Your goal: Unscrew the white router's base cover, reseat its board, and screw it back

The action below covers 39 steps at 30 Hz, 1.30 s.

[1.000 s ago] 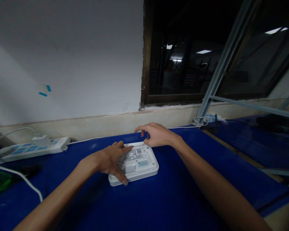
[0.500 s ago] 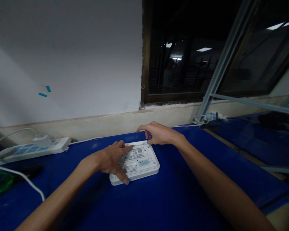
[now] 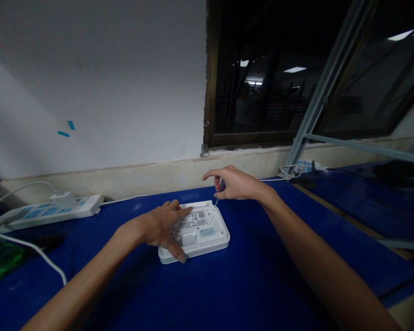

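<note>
A white plastic device (image 3: 207,232) with labels and vent holes lies flat on the blue table (image 3: 207,294). My left hand (image 3: 165,225) is spread over its left part, thumb at the front edge and fingers across the top. Above the device's back right corner, my right hand (image 3: 232,183) grips a small screwdriver (image 3: 222,185) with a dark purple handle. Its thin shaft points down to that corner; whether the tip touches is too small to tell.
On the left lies a white power strip (image 3: 51,211) with a plug and white cable, near a green bundle (image 3: 2,257). A metal frame (image 3: 312,110) stands at the back right, beside another power strip (image 3: 305,166). A wall and window are behind.
My right hand has risen slightly off the device's corner with the screwdriver, so its shaft now shows. My left hand stays on the device. The view has shifted slightly.
</note>
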Available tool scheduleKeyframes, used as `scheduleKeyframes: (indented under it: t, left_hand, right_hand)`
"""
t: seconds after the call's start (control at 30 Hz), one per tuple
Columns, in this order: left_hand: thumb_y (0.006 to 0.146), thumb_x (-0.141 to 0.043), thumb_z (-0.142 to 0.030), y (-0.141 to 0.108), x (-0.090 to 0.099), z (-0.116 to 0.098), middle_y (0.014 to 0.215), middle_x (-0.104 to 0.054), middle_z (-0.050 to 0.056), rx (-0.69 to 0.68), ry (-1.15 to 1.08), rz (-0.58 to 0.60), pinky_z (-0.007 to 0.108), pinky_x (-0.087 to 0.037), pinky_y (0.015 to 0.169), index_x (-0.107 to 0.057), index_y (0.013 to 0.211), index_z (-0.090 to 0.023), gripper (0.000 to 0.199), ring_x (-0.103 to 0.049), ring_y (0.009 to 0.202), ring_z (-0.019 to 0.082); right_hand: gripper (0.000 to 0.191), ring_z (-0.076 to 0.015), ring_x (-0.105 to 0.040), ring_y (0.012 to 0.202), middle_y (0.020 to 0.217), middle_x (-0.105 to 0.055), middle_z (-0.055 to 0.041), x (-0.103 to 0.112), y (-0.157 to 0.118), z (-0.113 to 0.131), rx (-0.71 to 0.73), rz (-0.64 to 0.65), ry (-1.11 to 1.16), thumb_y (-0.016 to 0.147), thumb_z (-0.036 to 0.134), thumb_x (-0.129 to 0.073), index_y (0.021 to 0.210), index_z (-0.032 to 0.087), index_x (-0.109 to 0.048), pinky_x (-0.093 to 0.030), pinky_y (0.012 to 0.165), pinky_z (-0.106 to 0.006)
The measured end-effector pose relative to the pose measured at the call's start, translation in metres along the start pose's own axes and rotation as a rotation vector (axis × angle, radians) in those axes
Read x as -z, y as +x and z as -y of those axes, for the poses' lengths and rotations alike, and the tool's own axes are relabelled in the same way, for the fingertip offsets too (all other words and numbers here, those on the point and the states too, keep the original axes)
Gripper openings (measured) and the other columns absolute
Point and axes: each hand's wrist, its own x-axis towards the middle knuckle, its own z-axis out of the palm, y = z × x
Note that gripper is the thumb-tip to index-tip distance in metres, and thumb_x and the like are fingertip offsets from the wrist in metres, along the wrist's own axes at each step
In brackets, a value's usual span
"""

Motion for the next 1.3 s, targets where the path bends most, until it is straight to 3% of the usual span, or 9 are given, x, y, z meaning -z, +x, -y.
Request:
scheduleKeyframes:
  t: [0.17,0.3,0.47,0.57,0.7,0.9,1.07,1.23,1.3]
  left_hand:
    - [0.051,-0.079,-0.063,0.0,0.001,-0.002,0.133,-0.047,0.01,-0.005,-0.01,-0.002,0.048,-0.042,0.101,-0.028,0.153,-0.032,0.118,-0.047,0.12,0.037]
    - [0.05,-0.079,-0.064,0.0,0.002,-0.003,0.132,-0.047,0.011,-0.001,-0.003,0.001,0.048,-0.042,0.101,-0.03,0.153,-0.032,0.118,-0.048,0.12,0.037]
    - [0.05,-0.078,-0.066,0.0,0.001,-0.003,0.137,-0.044,0.012,0.002,0.024,0.005,0.049,-0.04,0.103,-0.028,0.153,-0.03,0.12,-0.044,0.124,0.039]
    - [0.05,-0.077,-0.067,0.001,0.001,-0.003,0.138,-0.044,0.012,0.005,0.027,0.008,0.049,-0.04,0.103,-0.027,0.154,-0.03,0.121,-0.044,0.124,0.039]
    - [0.049,-0.076,-0.069,0.0,0.003,-0.005,0.136,-0.046,0.013,0.01,0.024,0.015,0.049,-0.04,0.102,-0.027,0.154,-0.029,0.122,-0.046,0.123,0.039]
    - [0.048,-0.076,-0.071,0.001,0.0,-0.001,0.14,-0.043,0.013,0.006,0.011,0.008,0.051,-0.038,0.103,-0.027,0.154,-0.029,0.124,-0.04,0.128,0.043]
    - [0.049,-0.075,-0.072,0.002,-0.002,0.003,0.139,-0.045,0.011,-0.008,-0.007,-0.002,0.048,-0.04,0.101,-0.027,0.154,-0.032,0.122,-0.046,0.123,0.04]
    - [0.047,-0.075,-0.073,0.001,0.0,0.0,0.136,-0.046,0.011,-0.004,-0.007,0.005,0.048,-0.041,0.1,-0.028,0.153,-0.031,0.123,-0.046,0.122,0.04]
    - [0.047,-0.076,-0.072,0.001,0.0,-0.001,0.137,-0.045,0.011,0.003,-0.017,0.009,0.049,-0.04,0.101,-0.027,0.153,-0.032,0.124,-0.046,0.122,0.04]
  right_hand:
    - [0.05,-0.0156,-0.061,0.07,0.077,-0.069,-0.0011,-0.02,0.005,0.001,0.04,0.11,-0.069,0.069,0.011,-0.07,0.119,0.019,-0.067,-0.04,0.062,-0.024]
    - [0.049,-0.0176,-0.061,0.074,0.082,-0.07,-0.005,-0.03,0.006,0.005,0.005,0.083,-0.155,0.07,0.011,-0.071,0.118,0.018,-0.067,-0.041,0.065,-0.026]
    - [0.027,-0.0222,-0.064,0.082,0.091,-0.072,-0.0124,-0.032,0.006,0.012,-0.087,0.02,-0.135,0.092,0.026,-0.056,0.113,0.016,-0.069,-0.045,0.071,-0.03]
    - [0.041,-0.0221,-0.063,0.097,0.105,-0.07,-0.0121,-0.029,0.004,0.014,0.002,0.042,-0.076,0.092,0.013,-0.045,0.131,0.019,-0.058,-0.045,0.083,-0.031]
    - [0.062,-0.0219,-0.06,0.105,0.113,-0.066,-0.009,-0.029,0.003,0.014,0.081,0.054,-0.042,0.082,0.007,-0.051,0.141,0.025,-0.047,-0.045,0.088,-0.031]
    - [0.03,-0.0237,-0.064,0.092,0.098,-0.072,-0.0107,-0.032,0.008,0.008,-0.006,0.019,-0.064,0.096,0.026,-0.046,0.117,0.019,-0.066,-0.045,0.084,-0.034]
    - [0.064,-0.0222,-0.061,0.106,0.116,-0.067,-0.0087,-0.026,0.005,0.011,0.074,0.026,0.003,0.079,0.007,-0.054,0.14,0.025,-0.048,-0.045,0.086,-0.031]
    - [0.028,-0.0222,-0.065,0.088,0.095,-0.072,-0.0091,-0.032,0.007,0.011,-0.021,-0.01,-0.094,0.092,0.029,-0.053,0.115,0.02,-0.067,-0.045,0.081,-0.033]
    - [0.029,-0.0209,-0.065,0.085,0.092,-0.072,-0.009,-0.033,0.008,0.01,-0.011,-0.003,-0.075,0.094,0.025,-0.049,0.116,0.019,-0.067,-0.045,0.079,-0.031]
